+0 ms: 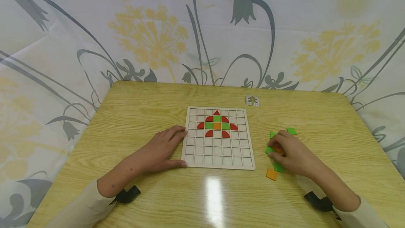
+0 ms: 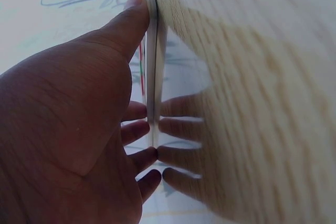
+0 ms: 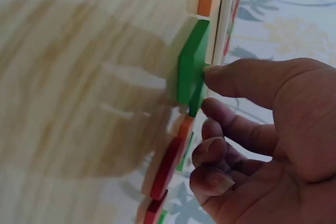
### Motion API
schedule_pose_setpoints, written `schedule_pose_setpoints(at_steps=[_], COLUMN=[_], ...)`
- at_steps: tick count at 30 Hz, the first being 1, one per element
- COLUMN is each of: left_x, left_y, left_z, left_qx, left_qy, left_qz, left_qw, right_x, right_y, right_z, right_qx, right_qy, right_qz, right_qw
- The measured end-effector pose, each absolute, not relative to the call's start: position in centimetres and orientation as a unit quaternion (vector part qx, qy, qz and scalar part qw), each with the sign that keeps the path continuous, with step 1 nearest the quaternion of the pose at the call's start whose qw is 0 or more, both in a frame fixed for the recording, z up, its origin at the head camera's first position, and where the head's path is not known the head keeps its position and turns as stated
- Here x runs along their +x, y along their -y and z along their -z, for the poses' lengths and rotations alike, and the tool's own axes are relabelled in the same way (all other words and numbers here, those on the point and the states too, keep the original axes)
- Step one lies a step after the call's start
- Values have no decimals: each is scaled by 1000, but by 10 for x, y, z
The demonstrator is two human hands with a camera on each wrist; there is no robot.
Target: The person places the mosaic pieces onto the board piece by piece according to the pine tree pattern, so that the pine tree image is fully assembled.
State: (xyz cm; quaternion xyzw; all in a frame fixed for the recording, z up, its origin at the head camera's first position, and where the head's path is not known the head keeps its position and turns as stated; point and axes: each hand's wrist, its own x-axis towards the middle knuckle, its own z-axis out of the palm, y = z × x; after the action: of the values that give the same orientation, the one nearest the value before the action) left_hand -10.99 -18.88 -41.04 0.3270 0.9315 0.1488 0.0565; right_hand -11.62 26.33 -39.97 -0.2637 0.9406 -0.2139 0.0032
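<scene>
A square wooden grid board (image 1: 199, 160) lies on the table with red, green and orange pieces set in its upper cells. My left hand (image 1: 161, 150) rests along the board's left side, thumb at the near corner and fingers spread at the edge; in the left wrist view the fingers (image 2: 136, 131) look straight. Right of the board, my right hand (image 1: 294, 152) is low over loose tiles, thumb and index finger pinching a green square tile (image 1: 269, 150). Another green tile (image 3: 193, 61) lies in front of the thumb in the right wrist view. The curled fingers partly hide an orange tile (image 1: 277, 149).
Another orange tile (image 1: 271, 174) lies nearer me, and a green one (image 1: 291, 131) farther back. Red pieces (image 3: 167, 169) show beyond the green tiles in the right wrist view. A small card (image 1: 252, 100) with a tree-like pattern sits behind the board. A patterned curtain (image 1: 202, 27) borders the table.
</scene>
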Motion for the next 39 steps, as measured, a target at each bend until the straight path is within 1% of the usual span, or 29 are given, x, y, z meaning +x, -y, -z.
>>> schedule_pose_setpoints(at_steps=[9, 15, 23, 32, 39], left_x=[-110, -111, -112, -112, -110], left_y=[188, 189, 189, 189, 189], left_z=[409, 411, 413, 412, 410], left_qx=[326, 326, 327, 326, 325], left_qy=[-931, -932, -931, -931, -931], left_qz=[-150, -147, -148, -151, -156], left_qw=[61, 60, 62, 62, 64], right_x=[-119, -123, -134, -152, -165], right_y=[-258, -250, -237, -199, -169], right_z=[401, 397, 391, 379, 380], right_qx=[-273, -275, -295, -284, -316], right_qy=[-936, -931, -904, -897, -882], right_qz=[223, 241, 305, 330, 344], right_qw=[7, 21, 49, 72, 62])
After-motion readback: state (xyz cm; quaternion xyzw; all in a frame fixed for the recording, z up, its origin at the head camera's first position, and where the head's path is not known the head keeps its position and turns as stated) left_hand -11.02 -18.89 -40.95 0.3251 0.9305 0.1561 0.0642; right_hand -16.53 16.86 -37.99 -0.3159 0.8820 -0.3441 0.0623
